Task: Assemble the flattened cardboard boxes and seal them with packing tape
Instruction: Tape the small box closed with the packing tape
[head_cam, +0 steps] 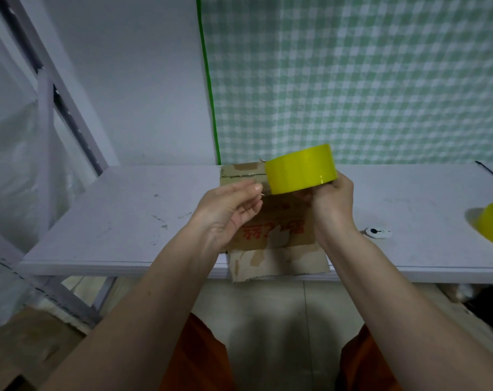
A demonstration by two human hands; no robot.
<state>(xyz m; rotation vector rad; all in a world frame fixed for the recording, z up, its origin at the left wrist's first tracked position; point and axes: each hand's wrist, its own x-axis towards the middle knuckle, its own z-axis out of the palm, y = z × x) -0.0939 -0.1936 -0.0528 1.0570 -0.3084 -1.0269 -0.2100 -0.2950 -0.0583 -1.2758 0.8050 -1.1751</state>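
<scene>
A yellow roll of packing tape point(300, 169) is held up above the table by my right hand point(334, 200), which grips it from below and the right. My left hand point(228, 210) is just left of the roll, thumb and fingers pinched at the roll's left edge, where the tape end seems to be. Under both hands lies a brown cardboard box point(273, 235) with red printing. One flap of it hangs over the table's front edge. A taped seam shows on the box's far part.
The white table point(126, 221) runs left to right against a green checked cloth wall. A second yellow tape roll point(492, 224) sits at the far right. A small white cutter point(378, 232) lies right of the box. A metal rack stands at left.
</scene>
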